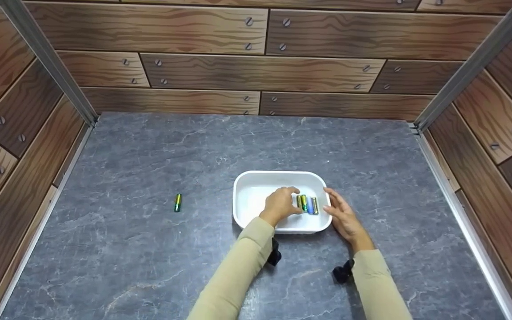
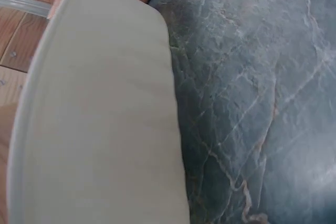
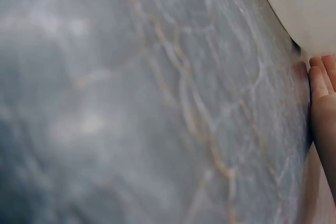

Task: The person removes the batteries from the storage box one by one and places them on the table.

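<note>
A white tray [image 1: 256, 174] stands on the grey marbled surface, with several batteries [image 1: 312, 206] side by side at its right end. Most are green and gold; one is blue. My left hand [image 1: 279, 204] reaches into the tray, thumb and forefinger spread apart by the two ends of the leftmost battery [image 1: 299, 202]. At the tray's right rim is my right hand [image 1: 344, 218], its fingertips over the edge and its thumb near the batteries. In the right wrist view, its extended fingers [image 3: 318, 82] lie close to the tray's pale outer wall [image 3: 299, 3].
Another green and gold battery [image 1: 178, 202] lies on the table [image 1: 140, 249] to the left of the tray. Wood-patterned walls [image 1: 202, 71] with metal corner posts [image 1: 54, 62] close in the back and sides.
</note>
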Motion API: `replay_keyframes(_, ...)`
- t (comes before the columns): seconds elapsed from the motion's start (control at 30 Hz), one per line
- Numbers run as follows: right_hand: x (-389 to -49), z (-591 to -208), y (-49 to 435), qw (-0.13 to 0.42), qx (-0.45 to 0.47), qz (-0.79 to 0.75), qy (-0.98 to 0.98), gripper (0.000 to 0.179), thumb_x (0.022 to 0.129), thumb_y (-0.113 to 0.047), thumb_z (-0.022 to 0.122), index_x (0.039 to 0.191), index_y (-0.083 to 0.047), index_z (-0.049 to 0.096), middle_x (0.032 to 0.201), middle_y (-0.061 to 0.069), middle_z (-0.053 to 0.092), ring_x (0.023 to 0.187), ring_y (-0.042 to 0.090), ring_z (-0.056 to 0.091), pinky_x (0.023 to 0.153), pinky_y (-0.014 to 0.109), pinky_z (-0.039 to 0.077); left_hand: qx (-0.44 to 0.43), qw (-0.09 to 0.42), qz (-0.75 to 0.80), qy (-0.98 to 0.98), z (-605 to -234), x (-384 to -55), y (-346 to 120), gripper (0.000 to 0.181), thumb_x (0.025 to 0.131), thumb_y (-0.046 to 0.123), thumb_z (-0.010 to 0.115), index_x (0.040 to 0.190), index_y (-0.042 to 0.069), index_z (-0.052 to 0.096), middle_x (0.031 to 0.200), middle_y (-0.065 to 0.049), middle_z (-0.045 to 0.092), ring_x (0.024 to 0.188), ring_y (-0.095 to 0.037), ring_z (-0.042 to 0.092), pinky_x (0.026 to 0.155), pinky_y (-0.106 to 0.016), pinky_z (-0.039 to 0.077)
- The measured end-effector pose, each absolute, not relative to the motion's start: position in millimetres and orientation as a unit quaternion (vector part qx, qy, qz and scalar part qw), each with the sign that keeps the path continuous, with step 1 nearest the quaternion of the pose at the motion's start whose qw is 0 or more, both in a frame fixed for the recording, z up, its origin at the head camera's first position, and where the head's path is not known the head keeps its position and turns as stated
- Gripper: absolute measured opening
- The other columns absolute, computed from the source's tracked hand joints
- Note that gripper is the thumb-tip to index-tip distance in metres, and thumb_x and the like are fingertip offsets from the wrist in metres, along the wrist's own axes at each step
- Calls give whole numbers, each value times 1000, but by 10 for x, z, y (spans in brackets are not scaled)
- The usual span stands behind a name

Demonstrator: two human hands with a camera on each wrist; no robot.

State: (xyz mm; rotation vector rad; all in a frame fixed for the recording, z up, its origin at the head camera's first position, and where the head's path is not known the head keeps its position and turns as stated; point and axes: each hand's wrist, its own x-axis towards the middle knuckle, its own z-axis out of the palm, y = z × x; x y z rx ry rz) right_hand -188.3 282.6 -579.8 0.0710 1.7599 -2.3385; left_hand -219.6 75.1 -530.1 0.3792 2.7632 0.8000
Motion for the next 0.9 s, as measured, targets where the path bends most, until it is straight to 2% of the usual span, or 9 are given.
replay_keyframes(0.1, -1886, -5790, 2827, 105, 28, -793, 599, 51, 89, 5, 54, 131, -23, 50, 132, -10, 52, 119, 5, 53, 94, 23, 50, 118, 129, 258, 950, -5325, -2202, 799, 58, 74, 33, 83, 127, 21, 63, 106, -3, 69, 93, -17, 65, 79, -33, 54)
replay_keyframes(0.3, -1886, -5771, 2822, 110, 36, -790, 602, 52, 89, 6, 54, 134, -19, 48, 133, -6, 50, 118, 7, 53, 94, 24, 50, 101, 155, 225, 957, -5360, -2206, 872, 61, 74, 31, 82, 130, 22, 60, 122, -2, 67, 112, -20, 64, 92, -36, 52)
replay_keyframes(0.63, -1884, -5766, 2821, 109, 36, -791, 600, 54, 88, 6, 54, 138, -15, 44, 133, -4, 51, 119, 10, 54, 94, 26, 51, 106, 165, 215, 957, -5358, -2222, 884, 54, 75, 28, 81, 126, 20, 63, 117, 0, 69, 107, -18, 65, 90, -35, 52)
replay_keyframes(0.9, -1866, -5800, 2847, 115, -17, -798, 591, 48, 91, 3, 53, 125, -31, 52, 131, -10, 52, 119, 6, 53, 95, 23, 50, 116, 160, 221, 955, -5333, -2219, 849, 55, 73, 24, 82, 125, 21, 64, 120, -1, 69, 111, -19, 65, 89, -36, 53)
